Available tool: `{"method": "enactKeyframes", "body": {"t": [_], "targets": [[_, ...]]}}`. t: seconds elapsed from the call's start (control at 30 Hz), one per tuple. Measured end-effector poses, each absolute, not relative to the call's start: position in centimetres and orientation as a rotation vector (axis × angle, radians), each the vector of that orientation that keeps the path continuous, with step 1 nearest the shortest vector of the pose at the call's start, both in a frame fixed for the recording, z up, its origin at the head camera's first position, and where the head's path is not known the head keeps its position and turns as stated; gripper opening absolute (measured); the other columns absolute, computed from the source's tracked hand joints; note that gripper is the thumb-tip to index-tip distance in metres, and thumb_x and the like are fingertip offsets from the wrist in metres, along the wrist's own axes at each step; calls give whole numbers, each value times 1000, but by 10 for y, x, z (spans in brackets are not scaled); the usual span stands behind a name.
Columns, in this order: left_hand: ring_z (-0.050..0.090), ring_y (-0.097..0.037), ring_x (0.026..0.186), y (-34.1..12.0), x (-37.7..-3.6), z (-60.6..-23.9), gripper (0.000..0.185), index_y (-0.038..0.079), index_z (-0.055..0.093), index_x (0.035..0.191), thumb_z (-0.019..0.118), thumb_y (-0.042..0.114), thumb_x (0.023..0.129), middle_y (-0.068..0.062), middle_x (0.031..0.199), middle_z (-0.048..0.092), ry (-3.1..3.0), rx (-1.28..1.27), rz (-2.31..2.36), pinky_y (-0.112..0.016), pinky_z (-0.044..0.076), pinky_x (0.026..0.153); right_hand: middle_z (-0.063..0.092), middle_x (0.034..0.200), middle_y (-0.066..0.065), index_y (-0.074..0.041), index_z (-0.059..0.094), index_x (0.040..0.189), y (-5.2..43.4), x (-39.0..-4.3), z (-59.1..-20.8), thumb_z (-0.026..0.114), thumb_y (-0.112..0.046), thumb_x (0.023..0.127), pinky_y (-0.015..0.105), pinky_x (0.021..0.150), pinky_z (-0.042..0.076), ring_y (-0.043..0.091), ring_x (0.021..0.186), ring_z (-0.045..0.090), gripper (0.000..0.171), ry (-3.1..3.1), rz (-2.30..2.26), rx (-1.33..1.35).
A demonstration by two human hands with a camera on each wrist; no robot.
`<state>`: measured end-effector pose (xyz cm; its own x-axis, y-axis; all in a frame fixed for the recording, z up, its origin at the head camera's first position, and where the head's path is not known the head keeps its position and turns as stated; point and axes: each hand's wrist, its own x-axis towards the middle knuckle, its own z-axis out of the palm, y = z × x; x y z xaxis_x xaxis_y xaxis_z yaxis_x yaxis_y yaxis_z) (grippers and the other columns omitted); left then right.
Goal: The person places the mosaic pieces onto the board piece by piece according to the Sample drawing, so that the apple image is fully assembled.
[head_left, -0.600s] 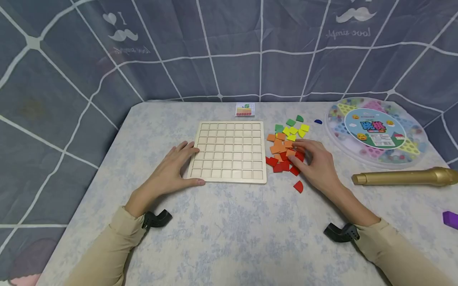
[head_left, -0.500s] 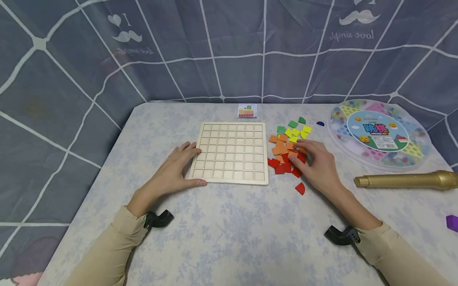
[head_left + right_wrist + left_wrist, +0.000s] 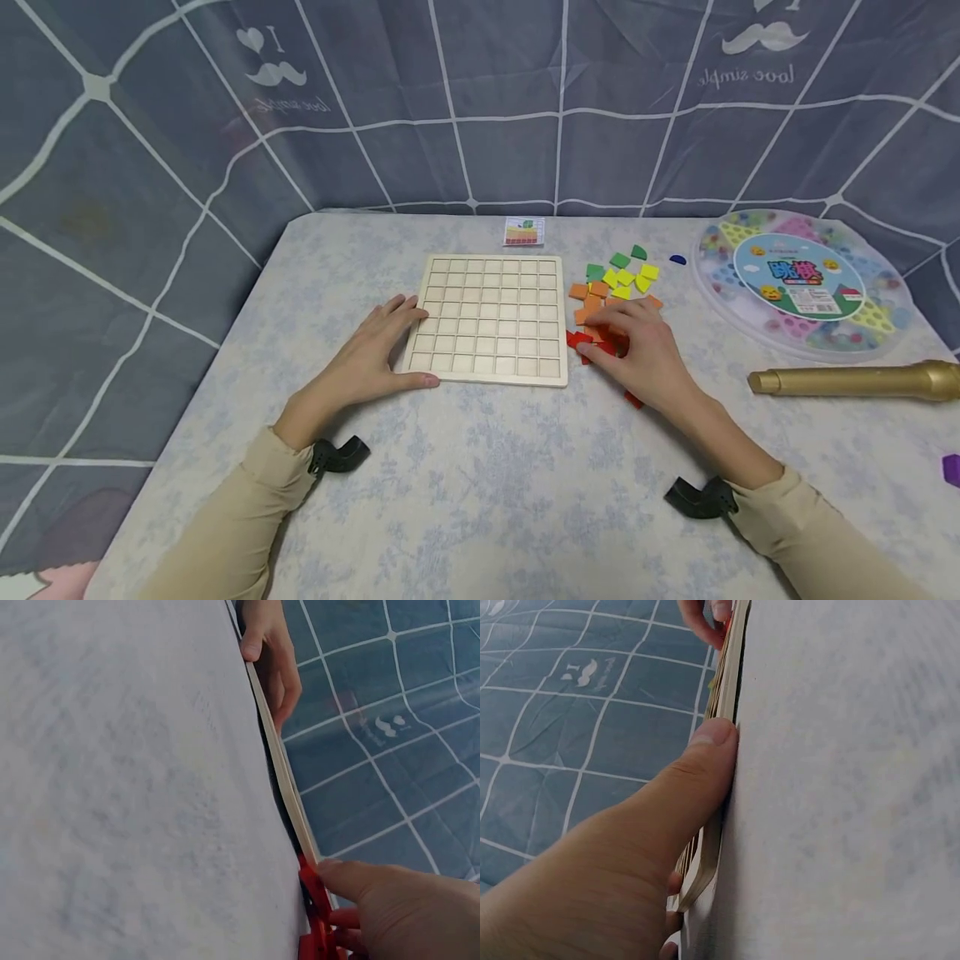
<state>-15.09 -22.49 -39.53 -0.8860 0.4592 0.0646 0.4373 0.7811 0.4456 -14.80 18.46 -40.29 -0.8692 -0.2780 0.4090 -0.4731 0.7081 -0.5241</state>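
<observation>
A pale wooden grid board (image 3: pixel 491 320) lies on the table with bare squares. My left hand (image 3: pixel 366 354) rests at its near left corner, thumb along the front edge and fingers spread on the left edge. In the left wrist view, the thumb (image 3: pixel 682 787) presses the board's side. Right of the board, my right hand (image 3: pixel 645 354) bends over a pile of red tiles (image 3: pixel 581 338), its thumb touching them. Its palm and fingers hide part of the pile, so a pinch cannot be made out. Orange tiles (image 3: pixel 578 291), yellow tiles (image 3: pixel 623 277) and green tiles (image 3: pixel 620 260) lie just beyond.
A small picture card (image 3: pixel 524 232) lies behind the board. At the right are a round clear game box (image 3: pixel 798 279), a gold microphone-shaped stick (image 3: pixel 847 382) and a purple block (image 3: pixel 951 470). A dark blue half-round piece (image 3: pixel 678 260) lies near the box. A grey curtain hangs behind the table.
My right hand has moved left and slightly nearer, from an orange tile to the red tiles. An orange tile now shows behind its knuckles. The left hand stays at the board; the view shifts slightly.
</observation>
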Motion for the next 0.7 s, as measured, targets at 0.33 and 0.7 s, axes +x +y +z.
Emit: {"method": "enactKeyframes", "body": {"t": [0.33,0.7], "targets": [[14,-35,164,-225,-154,-397,99,10,44,157,87,57,81,-17,174,26,2915,750,707,-55,10,133,70,109,13,-5,81,105,181,-148,-404,91,-15,82,49,88,49,31,106,54,27,-2634,860,603],[12,-33,165,-224,-151,-394,100,9,42,158,87,55,81,-15,174,25,2904,725,722,-53,8,134,74,103,12,-3,82,102,182,-151,-394,92,-11,81,45,83,50,29,103,59,25,-2597,886,648]]}}
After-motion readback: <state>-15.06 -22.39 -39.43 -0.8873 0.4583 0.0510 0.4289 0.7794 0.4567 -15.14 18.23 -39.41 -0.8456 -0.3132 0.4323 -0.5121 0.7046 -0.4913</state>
